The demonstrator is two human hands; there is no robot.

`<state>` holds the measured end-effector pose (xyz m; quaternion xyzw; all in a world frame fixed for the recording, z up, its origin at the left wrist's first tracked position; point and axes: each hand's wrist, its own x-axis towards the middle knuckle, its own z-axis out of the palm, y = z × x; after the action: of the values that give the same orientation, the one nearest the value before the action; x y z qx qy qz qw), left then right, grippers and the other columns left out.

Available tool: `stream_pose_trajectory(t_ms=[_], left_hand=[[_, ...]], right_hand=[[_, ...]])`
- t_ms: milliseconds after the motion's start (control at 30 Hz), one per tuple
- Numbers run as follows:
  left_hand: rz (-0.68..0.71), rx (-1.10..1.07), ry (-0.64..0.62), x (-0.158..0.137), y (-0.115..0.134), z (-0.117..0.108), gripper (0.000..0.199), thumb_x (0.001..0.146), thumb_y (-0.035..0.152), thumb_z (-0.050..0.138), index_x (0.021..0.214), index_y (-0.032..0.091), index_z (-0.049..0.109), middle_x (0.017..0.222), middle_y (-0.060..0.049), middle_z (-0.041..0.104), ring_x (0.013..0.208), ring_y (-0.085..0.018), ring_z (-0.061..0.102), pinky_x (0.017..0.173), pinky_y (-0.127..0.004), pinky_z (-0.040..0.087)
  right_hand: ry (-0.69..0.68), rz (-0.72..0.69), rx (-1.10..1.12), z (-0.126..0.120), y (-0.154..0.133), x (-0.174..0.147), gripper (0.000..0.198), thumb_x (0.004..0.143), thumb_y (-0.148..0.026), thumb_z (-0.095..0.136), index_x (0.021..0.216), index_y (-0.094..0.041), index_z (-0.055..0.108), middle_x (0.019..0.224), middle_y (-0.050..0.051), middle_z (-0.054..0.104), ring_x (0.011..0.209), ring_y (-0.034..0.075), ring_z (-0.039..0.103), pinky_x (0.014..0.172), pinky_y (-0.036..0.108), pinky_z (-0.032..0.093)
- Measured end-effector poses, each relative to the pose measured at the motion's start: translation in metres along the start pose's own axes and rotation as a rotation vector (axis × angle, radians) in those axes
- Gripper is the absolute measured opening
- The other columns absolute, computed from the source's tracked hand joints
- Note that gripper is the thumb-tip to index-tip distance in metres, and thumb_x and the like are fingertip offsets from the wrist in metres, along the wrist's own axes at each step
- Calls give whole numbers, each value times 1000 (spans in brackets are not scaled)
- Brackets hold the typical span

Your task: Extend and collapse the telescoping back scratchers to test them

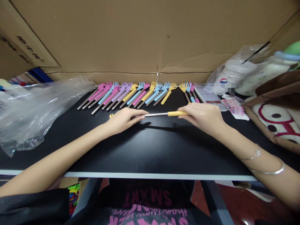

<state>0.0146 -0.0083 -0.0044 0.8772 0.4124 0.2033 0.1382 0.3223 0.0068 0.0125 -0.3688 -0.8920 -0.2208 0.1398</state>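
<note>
Between my two hands a yellow back scratcher point(159, 114) is held level above the black table. My left hand point(125, 118) pinches its metal rod near the head; the yellow claw peeks out beyond that hand, mostly hidden. My right hand point(202, 115) is closed round the yellow grip at the other end. Behind them lies a row of back scratchers point(131, 93) in pink, blue, purple and yellow, claws toward the back. A smaller group of back scratchers point(188, 90) rests to the right, partly behind my right hand.
Crumpled clear plastic point(42, 106) covers the table's left side. A phone point(208, 95), pink paper slips point(235, 107), a bagged cup point(236, 73), a bottle point(267, 75) and a brown bag point(276, 109) stand or lie at the right. Cardboard point(131, 37) walls the back.
</note>
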Motion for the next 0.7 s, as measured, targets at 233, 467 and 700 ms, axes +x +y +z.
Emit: stream_pose_trajectory(t_ms=[233,467,700], left_hand=[[71,237,185,-2,3,-1,33,97,39,42,115,27,68,96,-1,74,80,-15,68,62,-21,44],[232,603,377,-4,4,-4,30,97,37,44,110,28,70,67,1,66,60,-11,60,48,-23,30],[335,710,444,-3,4,-7,25,96,31,48,108,27,70,65,1,65,62,-11,59,50,-24,29]], right_hand=[[-33,39,17,2,0,-1,51,96,-54,28,91,-21,67,77,5,71,65,15,63,49,26,27],[-180,44,163,6,1,1,43,97,-50,29,92,-22,62,63,1,67,53,15,58,49,24,27],[-238,87,290,7,-2,1,32,95,-46,36,91,-23,58,65,-1,65,52,13,56,51,23,31]])
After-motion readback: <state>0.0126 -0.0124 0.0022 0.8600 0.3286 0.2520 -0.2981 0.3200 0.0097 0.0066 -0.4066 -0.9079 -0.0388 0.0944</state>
